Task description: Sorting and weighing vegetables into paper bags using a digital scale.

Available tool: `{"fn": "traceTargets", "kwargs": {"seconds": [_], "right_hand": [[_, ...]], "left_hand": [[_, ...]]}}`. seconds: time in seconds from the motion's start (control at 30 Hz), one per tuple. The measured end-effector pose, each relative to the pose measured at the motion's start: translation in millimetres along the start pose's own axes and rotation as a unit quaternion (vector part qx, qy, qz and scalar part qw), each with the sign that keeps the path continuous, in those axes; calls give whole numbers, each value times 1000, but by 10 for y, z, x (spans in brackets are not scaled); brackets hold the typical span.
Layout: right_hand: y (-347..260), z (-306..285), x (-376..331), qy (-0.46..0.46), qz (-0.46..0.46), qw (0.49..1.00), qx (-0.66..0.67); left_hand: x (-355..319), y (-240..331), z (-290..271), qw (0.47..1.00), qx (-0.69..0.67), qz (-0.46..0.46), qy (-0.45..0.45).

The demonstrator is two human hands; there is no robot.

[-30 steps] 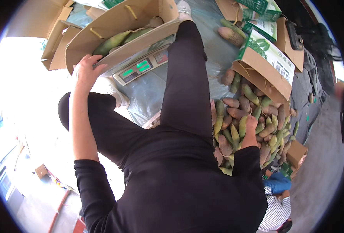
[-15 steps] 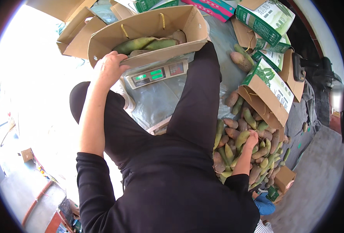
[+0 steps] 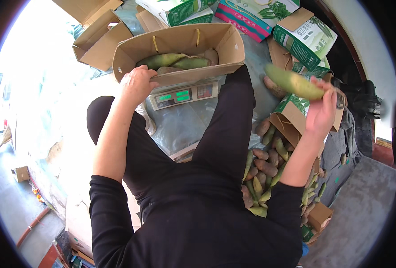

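Note:
An open cardboard box [image 3: 184, 77] with yellow cord handles stands on a digital scale [image 3: 183, 95] whose display glows green. Several green radishes [image 3: 162, 60] lie inside it. My left hand [image 3: 135, 85] grips the box's near rim at its left end, thumb along the edge. Off to the right, in the air, my right hand [image 3: 321, 109] is closed on one end of a long green radish [image 3: 296, 84], slightly blurred. Below that arm a pile of green and brownish radishes [image 3: 266, 167] covers the ground, partly hidden by my forearm.
Green-and-white cartons [image 3: 303, 38] are stacked at the far right, and another open carton [image 3: 289, 120] lies tipped beside the pile. A pink-and-green carton [image 3: 242, 20] is at the back. At far left sits an open brown box [image 3: 102, 42]. Plastic sheeting [image 3: 180, 127] lies between my legs.
My right hand has risen from the pile and moved forward, carrying a green radish. My left hand stays on the box rim; the view has shifted slightly.

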State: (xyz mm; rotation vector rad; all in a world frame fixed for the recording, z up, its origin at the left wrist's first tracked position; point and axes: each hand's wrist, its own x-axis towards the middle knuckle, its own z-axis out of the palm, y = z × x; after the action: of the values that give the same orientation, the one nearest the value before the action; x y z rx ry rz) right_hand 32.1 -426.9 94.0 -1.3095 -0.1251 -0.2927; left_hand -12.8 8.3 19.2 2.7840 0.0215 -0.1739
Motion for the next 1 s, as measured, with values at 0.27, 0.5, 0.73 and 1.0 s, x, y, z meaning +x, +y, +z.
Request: {"fn": "traceTargets", "kwargs": {"seconds": [0.27, 0.5, 0.73, 1.0], "right_hand": [[514, 1409, 565, -142, 46, 986, 68], [1225, 1856, 571, -244, 48, 964, -96], [1654, 2153, 501, -355, -89, 853, -371], [1529, 1732, 350, -303, 21, 917, -260]], "left_hand": [[36, -46, 41, 1000, -3, 3, -9], [19, -65, 50, 1000, 7, 9, -16], [32, 50, -27, 999, 14, 7, -30], [38, -6, -19, 999, 24, 12, -43]]}}
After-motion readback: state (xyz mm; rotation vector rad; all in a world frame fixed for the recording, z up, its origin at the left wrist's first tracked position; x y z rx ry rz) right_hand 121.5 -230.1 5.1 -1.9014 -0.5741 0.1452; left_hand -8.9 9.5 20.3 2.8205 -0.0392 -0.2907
